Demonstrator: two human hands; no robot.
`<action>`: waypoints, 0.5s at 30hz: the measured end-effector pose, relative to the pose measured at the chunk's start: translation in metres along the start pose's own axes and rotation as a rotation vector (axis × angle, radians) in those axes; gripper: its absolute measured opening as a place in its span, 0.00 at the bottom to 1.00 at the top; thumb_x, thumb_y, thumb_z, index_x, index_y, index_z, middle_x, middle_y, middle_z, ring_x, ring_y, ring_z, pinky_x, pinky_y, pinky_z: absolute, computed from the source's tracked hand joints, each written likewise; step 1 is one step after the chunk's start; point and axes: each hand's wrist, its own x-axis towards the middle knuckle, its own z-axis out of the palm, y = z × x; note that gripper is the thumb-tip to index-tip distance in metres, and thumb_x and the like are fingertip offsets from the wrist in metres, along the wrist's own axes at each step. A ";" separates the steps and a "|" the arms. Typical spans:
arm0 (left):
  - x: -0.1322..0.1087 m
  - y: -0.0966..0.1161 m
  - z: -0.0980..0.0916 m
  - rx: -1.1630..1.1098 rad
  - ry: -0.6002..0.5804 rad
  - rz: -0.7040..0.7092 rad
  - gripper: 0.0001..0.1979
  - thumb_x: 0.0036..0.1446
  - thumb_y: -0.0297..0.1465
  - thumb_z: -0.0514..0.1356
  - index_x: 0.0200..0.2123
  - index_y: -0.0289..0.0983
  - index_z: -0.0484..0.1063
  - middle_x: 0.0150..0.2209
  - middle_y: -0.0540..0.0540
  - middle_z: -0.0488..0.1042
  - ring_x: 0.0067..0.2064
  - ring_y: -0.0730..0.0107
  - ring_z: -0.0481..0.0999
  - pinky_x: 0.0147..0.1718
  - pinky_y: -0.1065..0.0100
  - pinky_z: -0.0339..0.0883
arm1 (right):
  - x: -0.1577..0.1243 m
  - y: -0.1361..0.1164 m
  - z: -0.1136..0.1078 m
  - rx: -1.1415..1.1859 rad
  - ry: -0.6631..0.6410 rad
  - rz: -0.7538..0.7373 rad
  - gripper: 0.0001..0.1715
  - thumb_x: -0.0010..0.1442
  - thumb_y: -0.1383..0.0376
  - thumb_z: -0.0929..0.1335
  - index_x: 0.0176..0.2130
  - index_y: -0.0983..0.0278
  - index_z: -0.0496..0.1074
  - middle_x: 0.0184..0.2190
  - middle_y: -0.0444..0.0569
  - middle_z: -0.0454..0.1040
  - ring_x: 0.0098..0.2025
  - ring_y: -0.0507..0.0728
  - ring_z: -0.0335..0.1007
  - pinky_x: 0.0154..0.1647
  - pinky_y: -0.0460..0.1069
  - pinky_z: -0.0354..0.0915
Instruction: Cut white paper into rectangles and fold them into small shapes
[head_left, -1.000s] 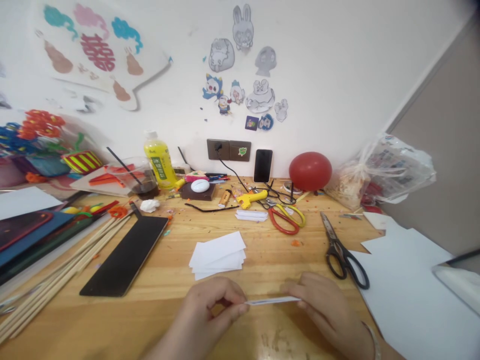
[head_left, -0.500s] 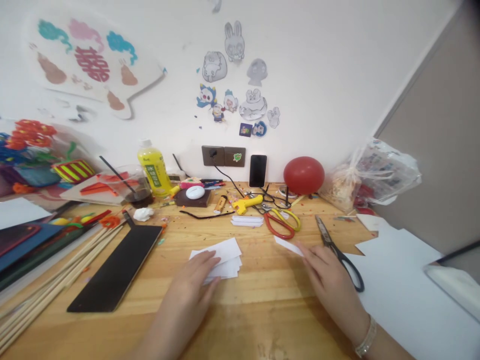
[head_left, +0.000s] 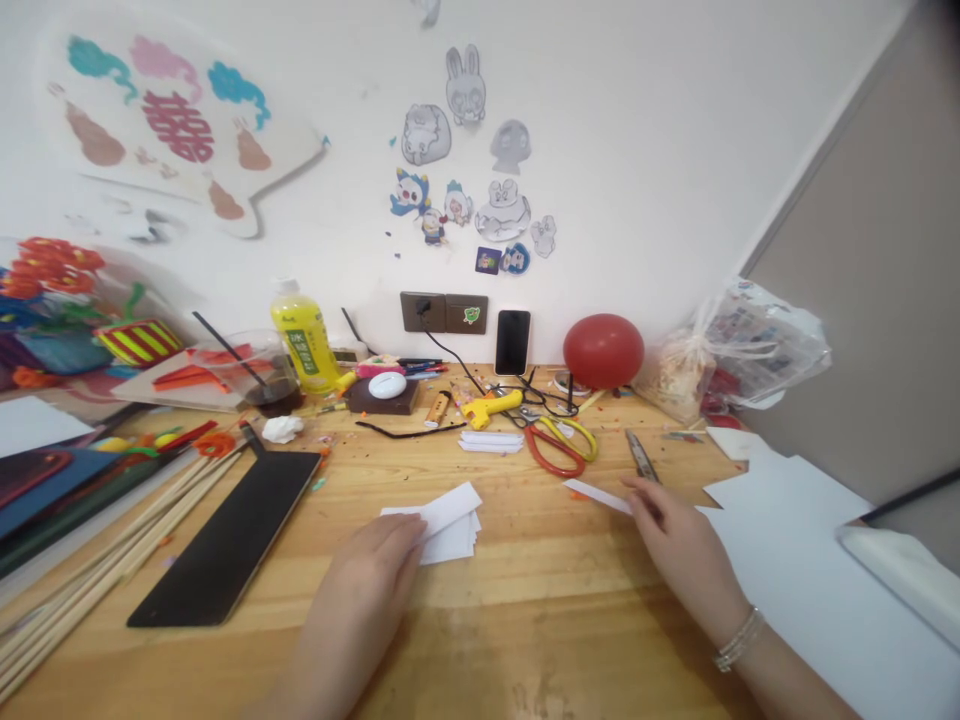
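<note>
My left hand (head_left: 371,575) is closed on a white paper strip (head_left: 452,508), its fingers pressed together at the strip's left end. That strip lies over a small stack of white paper pieces (head_left: 450,545) on the wooden table. Farther right, my right hand (head_left: 679,545) pinches the right end of another white paper strip (head_left: 598,495), which points left. Under and behind this hand are black-handled scissors (head_left: 640,456), mostly hidden, with the blades showing. Some folded white strips (head_left: 491,441) lie beyond the stack.
Red and yellow scissors (head_left: 559,445), a yellow glue gun (head_left: 491,407) and a red balloon (head_left: 604,351) are at the back. A black board (head_left: 229,540) and wooden sticks (head_left: 127,540) lie left. White sheets (head_left: 810,570) cover the right side. A drink cup (head_left: 274,385) stands back left.
My right hand has moved right with its strip and now covers the scissors' handles. My left hand has shifted slightly left, and its fingers have closed. The view has turned slightly.
</note>
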 end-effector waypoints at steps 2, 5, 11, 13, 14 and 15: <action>0.001 0.002 -0.004 -0.023 0.034 -0.004 0.12 0.60 0.31 0.49 0.36 0.36 0.72 0.36 0.41 0.78 0.37 0.60 0.77 0.37 0.58 0.71 | 0.001 0.001 0.002 -0.004 0.060 -0.094 0.17 0.57 0.63 0.58 0.40 0.66 0.71 0.40 0.57 0.75 0.43 0.63 0.69 0.44 0.57 0.65; 0.001 0.011 -0.011 -0.098 0.133 0.047 0.09 0.60 0.30 0.51 0.35 0.37 0.70 0.33 0.44 0.77 0.35 0.63 0.76 0.36 0.61 0.70 | -0.003 -0.003 0.004 0.058 0.136 -0.209 0.14 0.58 0.63 0.59 0.38 0.65 0.71 0.40 0.56 0.74 0.44 0.63 0.68 0.45 0.58 0.64; -0.004 0.054 -0.025 -0.433 0.144 0.312 0.08 0.59 0.23 0.51 0.36 0.38 0.68 0.29 0.50 0.75 0.32 0.73 0.74 0.32 0.73 0.67 | -0.039 -0.042 -0.003 0.265 -0.115 -0.648 0.16 0.60 0.59 0.64 0.48 0.59 0.66 0.43 0.50 0.72 0.46 0.58 0.67 0.46 0.51 0.63; -0.007 0.063 -0.026 -0.486 0.105 0.328 0.08 0.59 0.23 0.51 0.36 0.37 0.68 0.28 0.50 0.74 0.30 0.75 0.72 0.30 0.75 0.67 | -0.049 -0.055 -0.005 0.324 -0.157 -0.797 0.11 0.61 0.61 0.63 0.44 0.61 0.67 0.35 0.48 0.73 0.37 0.55 0.67 0.38 0.48 0.63; -0.008 0.065 -0.025 -0.487 0.093 0.346 0.08 0.59 0.23 0.51 0.36 0.37 0.68 0.28 0.49 0.74 0.30 0.74 0.72 0.30 0.75 0.67 | -0.052 -0.059 -0.005 0.329 -0.143 -0.855 0.08 0.62 0.64 0.62 0.41 0.61 0.68 0.30 0.46 0.72 0.33 0.53 0.66 0.33 0.47 0.62; -0.008 0.066 -0.024 -0.476 0.114 0.378 0.07 0.60 0.23 0.51 0.37 0.36 0.68 0.29 0.49 0.75 0.30 0.73 0.72 0.30 0.74 0.67 | -0.054 -0.061 -0.005 0.311 -0.117 -0.902 0.09 0.63 0.66 0.60 0.38 0.62 0.69 0.27 0.45 0.71 0.29 0.53 0.63 0.30 0.47 0.59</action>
